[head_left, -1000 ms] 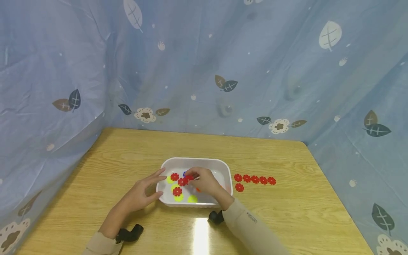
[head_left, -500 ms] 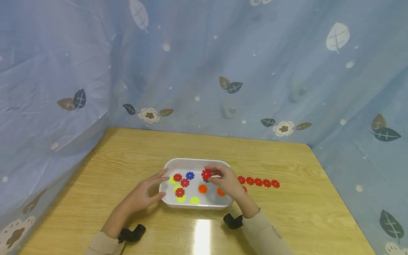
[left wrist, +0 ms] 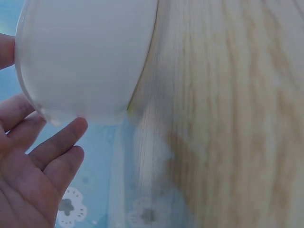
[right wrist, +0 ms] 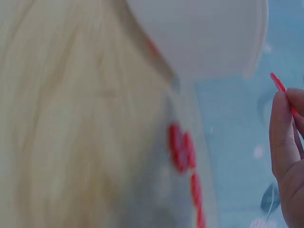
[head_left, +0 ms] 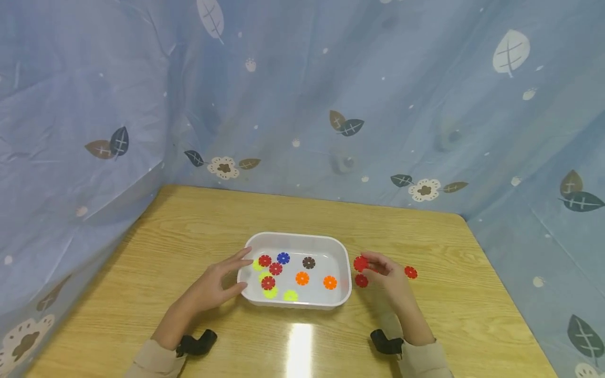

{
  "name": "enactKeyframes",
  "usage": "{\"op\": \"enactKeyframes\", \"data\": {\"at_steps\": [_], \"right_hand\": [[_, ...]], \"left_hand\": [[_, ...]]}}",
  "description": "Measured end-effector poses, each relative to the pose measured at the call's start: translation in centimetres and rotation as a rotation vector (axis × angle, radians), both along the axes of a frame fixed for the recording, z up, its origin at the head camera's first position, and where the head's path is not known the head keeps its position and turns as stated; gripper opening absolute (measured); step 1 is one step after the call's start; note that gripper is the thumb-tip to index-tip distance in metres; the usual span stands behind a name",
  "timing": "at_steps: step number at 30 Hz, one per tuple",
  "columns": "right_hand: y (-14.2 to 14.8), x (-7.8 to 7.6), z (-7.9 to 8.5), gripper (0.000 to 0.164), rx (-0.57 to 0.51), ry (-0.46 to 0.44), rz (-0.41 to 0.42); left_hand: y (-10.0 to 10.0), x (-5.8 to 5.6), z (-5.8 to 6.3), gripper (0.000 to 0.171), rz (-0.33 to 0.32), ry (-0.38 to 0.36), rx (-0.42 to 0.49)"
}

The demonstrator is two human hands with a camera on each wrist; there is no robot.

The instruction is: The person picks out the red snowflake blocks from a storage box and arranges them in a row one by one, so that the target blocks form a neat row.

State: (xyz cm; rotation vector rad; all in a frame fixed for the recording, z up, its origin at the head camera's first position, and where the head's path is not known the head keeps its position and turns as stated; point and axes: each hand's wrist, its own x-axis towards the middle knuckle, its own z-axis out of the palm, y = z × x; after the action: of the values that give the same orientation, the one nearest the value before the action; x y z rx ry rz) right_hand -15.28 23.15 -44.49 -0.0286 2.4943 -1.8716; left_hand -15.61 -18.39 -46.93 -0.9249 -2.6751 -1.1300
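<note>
My right hand [head_left: 390, 276] pinches a red notched plastic disc [head_left: 361, 263] between thumb and fingertips, right of the white tub [head_left: 301, 235]. The right wrist view shows this red disc [right wrist: 277, 81] edge-on, held above the table. Below it lie more red discs; one loose disc [head_left: 361, 281] and the row's end disc [head_left: 410, 272] show, while the hand hides most of the row. My left hand [head_left: 215, 286] rests with spread, fairly straight fingers at the tub's left rim. In the left wrist view, fingertips [left wrist: 76, 127] meet the tub's outer wall [left wrist: 90, 61].
Inside the tub lie several discs: red [head_left: 268, 283], yellow [head_left: 290, 295], a blue disc [head_left: 283, 258], a brown disc [head_left: 309, 262] and orange [head_left: 330, 282]. A wooden table [head_left: 208, 210] carries everything. Blue patterned cloth [head_left: 283, 94] hangs behind and at both sides.
My right hand has picked a red disc out of the tub and carried it right, over the red discs on the table. The left hand stays at the rim.
</note>
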Motion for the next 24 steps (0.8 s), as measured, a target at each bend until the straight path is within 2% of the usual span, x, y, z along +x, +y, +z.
{"op": "enactKeyframes", "data": {"at_steps": [6,12,17,24], "right_hand": [[2.0,0.8,-1.2,0.045,0.003,-0.047,-0.066],[3.0,0.7,-2.1,0.042,0.022,-0.09,-0.103],[3.5,0.6,-2.8,0.038,0.148,-0.126,-0.12],[3.4,0.7,-3.3,0.033,0.305,-0.11,-0.133]], "left_hand": [[0.0,0.0,0.0,0.048,0.0,-0.009,-0.007],[0.0,0.1,0.2,0.048,0.002,-0.01,-0.006],[0.1,0.1,0.3,0.048,0.001,-0.014,-0.005],[0.0,0.0,0.1,0.048,0.009,-0.011,-0.013]]}}
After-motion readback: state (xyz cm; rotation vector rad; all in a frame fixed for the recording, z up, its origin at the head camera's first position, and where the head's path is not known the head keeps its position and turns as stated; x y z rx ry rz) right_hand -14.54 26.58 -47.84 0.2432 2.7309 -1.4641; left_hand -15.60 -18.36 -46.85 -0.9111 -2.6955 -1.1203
